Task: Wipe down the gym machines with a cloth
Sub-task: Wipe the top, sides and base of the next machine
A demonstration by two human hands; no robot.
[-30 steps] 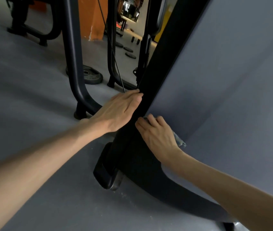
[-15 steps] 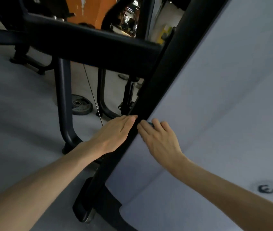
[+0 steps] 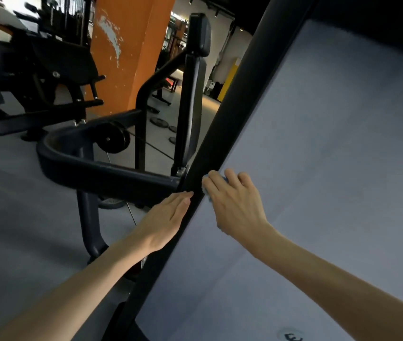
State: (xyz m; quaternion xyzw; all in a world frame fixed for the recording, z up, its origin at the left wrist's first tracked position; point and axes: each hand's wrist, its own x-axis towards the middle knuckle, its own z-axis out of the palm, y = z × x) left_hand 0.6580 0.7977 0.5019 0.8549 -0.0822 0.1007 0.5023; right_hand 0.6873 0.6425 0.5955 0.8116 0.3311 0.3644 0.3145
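Left hand (image 3: 166,217) flat on bar (image 3: 234,99), right hand (image 3: 234,203) round cloth (image 3: 207,196)

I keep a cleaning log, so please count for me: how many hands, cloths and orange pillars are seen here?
Hands: 2, the left hand and the right hand, both on the black post.
Cloths: 1, a blue cloth under the right hand.
Orange pillars: 1, the orange pillar behind the machines.
Total: 4.
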